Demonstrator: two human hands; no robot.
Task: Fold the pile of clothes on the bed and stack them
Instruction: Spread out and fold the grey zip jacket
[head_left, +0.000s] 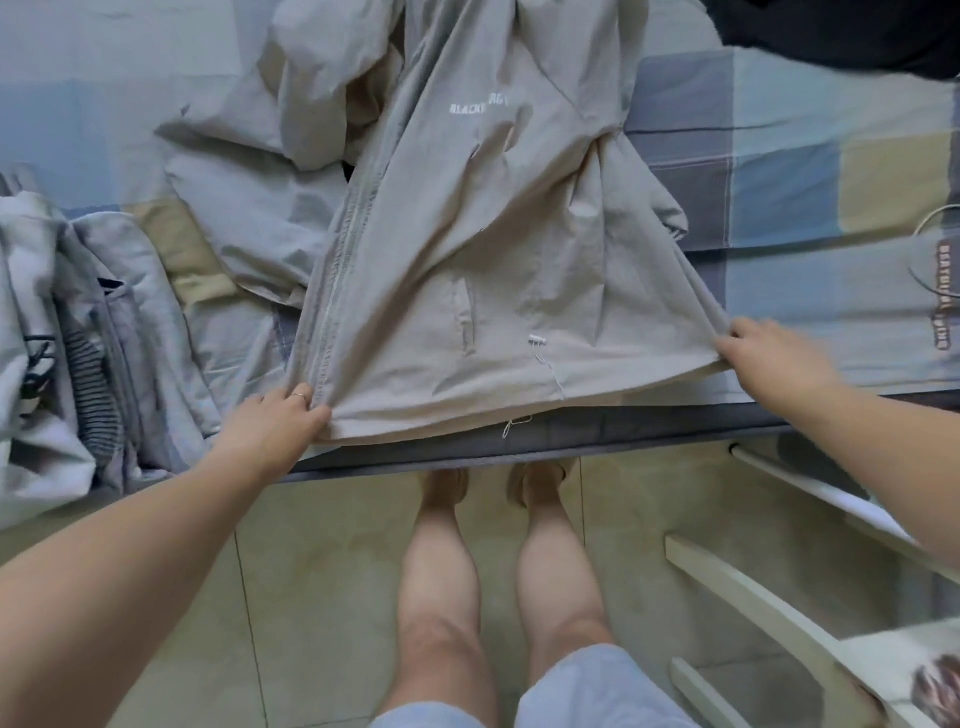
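1. Head view: a beige zip jacket (467, 260) is spread on the checked bed (779, 171), with its hem drawn to the near edge of the mattress.
2. The hem's left corner, just beside the zip (332, 291), is gripped by the left hand (283, 415), with the thumb laid on top of the cloth. A thin ring (300, 396) is worn on one finger.
3. The hem's right corner is gripped by the right hand (763, 353), with the fingers curled over the fabric edge.
4. The hem is held stretched between the two hands, while the rest of the jacket is left crumpled further back and to the left.
5. White lettering is printed across the chest, and a white cord toggle (537, 340) is seen near the hem.
6. A heap of grey and striped clothes (93, 338) is piled at the bed's left end, near the jacket.
7. A dark garment (857, 36) is laid at the far right corner.
8. Bare legs are seen on the tiled floor (322, 571), beside a white wooden frame (753, 587).
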